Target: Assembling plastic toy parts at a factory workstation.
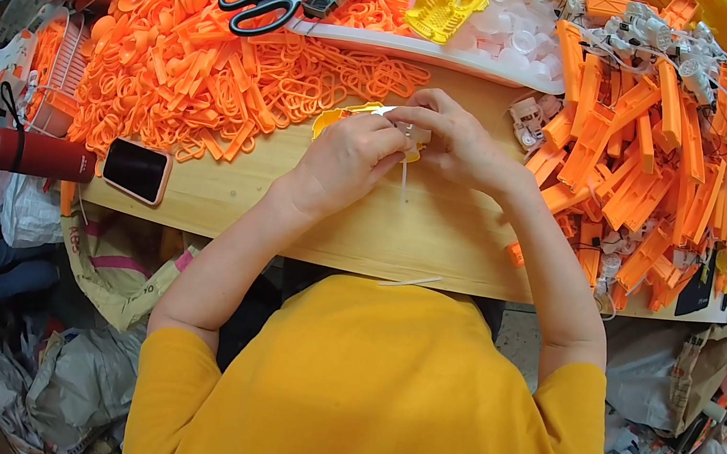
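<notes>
Close together above the middle of the wooden table, my left hand (345, 164) and my right hand (467, 146) are both closed, fingertips meeting. Between them is a yellow plastic shell (332, 118), its left end sticking out beyond my left hand. A small whitish part (416, 136) shows between the fingertips, and a thin white strip (405, 179) hangs below it. My fingers hide most of the shell, so its full shape does not show. Orange plastic loops (352, 71) lie just beyond my left hand.
Heaped orange pieces (189, 31) fill the left. Black-handled scissors (271, 5) rest by a white tray (508, 71) of translucent caps. Orange strips with white mechanisms (635, 149) pile up at right. A phone (137, 172) and red bottle (40, 156) lie front left.
</notes>
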Demonstrator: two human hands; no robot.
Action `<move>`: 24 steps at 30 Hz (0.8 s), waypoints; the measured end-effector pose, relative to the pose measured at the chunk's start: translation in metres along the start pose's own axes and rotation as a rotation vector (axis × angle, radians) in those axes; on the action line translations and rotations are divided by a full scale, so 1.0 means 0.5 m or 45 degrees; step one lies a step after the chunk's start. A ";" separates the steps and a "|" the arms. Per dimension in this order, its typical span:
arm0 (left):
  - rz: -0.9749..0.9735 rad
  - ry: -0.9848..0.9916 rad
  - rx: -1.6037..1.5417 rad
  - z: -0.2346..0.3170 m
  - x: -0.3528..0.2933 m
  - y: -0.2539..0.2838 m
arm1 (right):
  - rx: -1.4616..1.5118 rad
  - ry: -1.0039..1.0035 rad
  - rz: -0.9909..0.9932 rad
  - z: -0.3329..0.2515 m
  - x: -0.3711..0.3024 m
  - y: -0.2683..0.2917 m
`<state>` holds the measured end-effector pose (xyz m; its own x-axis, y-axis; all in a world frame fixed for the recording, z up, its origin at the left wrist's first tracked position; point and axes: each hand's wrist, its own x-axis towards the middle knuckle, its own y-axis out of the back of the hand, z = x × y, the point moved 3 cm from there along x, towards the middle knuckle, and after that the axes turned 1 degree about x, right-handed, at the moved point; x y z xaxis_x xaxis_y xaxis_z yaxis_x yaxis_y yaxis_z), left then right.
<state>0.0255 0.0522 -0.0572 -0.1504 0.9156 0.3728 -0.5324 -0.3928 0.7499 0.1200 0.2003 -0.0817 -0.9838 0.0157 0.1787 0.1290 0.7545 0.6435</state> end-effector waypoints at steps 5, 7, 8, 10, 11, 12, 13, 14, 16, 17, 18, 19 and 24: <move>-0.143 0.024 -0.025 0.011 0.025 0.005 | -0.034 0.084 0.042 0.002 -0.005 -0.006; -0.177 0.035 -0.031 0.010 0.025 0.004 | -0.001 0.073 0.048 0.002 -0.004 -0.005; -0.128 0.015 -0.057 0.010 0.020 0.004 | -0.001 0.075 0.049 -0.001 -0.004 -0.006; -0.076 -0.005 -0.079 0.009 0.006 0.000 | -0.016 0.043 0.088 -0.008 -0.009 -0.010; 0.021 -0.032 -0.090 0.009 -0.003 -0.002 | -0.018 0.048 0.088 -0.012 -0.011 -0.013; 0.119 -0.059 -0.100 0.009 -0.014 -0.001 | -0.053 0.054 0.109 -0.015 -0.014 -0.016; 0.121 -0.062 -0.097 0.008 -0.023 -0.002 | -0.089 0.057 0.132 -0.017 -0.016 -0.017; 0.229 0.027 -0.193 0.003 -0.034 0.004 | -0.091 0.061 0.134 -0.018 -0.016 -0.019; 0.338 0.117 -0.288 -0.005 -0.055 0.013 | -0.067 0.075 0.163 -0.019 -0.018 -0.020; 0.367 0.194 -0.291 -0.010 -0.064 0.017 | -0.067 0.077 0.163 -0.020 -0.019 -0.022; 0.397 0.271 -0.293 -0.015 -0.072 0.019 | -0.083 0.073 0.165 -0.020 -0.021 -0.023; 0.401 0.271 -0.289 -0.017 -0.077 0.017 | -0.097 0.071 0.167 -0.019 -0.021 -0.024; 0.463 0.100 0.072 -0.009 -0.072 0.021 | -0.141 0.086 0.186 -0.019 -0.020 -0.026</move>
<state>0.0217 0.0156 -0.0652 -0.3860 0.7183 0.5788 -0.3860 -0.6956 0.6059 0.1294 0.1843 -0.0847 -0.9433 0.0729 0.3238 0.2867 0.6705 0.6842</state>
